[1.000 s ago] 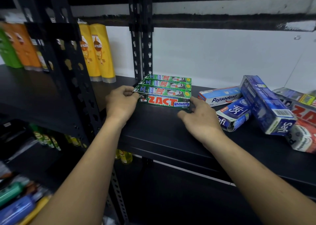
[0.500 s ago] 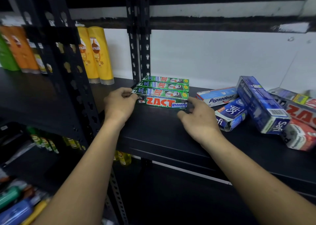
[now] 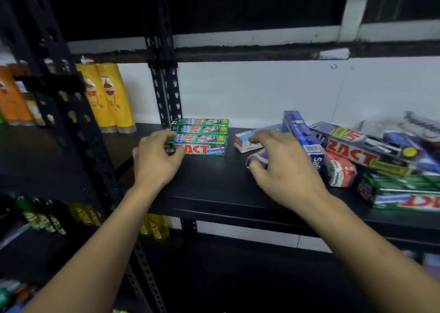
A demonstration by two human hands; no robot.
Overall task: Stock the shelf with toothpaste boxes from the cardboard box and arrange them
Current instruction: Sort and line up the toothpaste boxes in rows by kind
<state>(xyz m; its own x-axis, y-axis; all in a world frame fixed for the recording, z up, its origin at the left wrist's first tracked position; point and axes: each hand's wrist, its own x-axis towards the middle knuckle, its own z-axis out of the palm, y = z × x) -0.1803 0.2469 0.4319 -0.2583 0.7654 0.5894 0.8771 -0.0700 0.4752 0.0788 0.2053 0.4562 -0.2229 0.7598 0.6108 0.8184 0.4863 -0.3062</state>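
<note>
Though Zact row (image 3: 202,134) sits squared, pile (image 3: 345,150) lies jumbled, so sorting mostly undone; left hand (image 3: 156,162) curled on row end; right hand (image 3: 283,169) half-curled over pile, grip unclear.

right hand (image 3: 285,169) | moved off Zact stack (image 3: 202,137) | now over blue-white box (image 3: 245,144)
</note>
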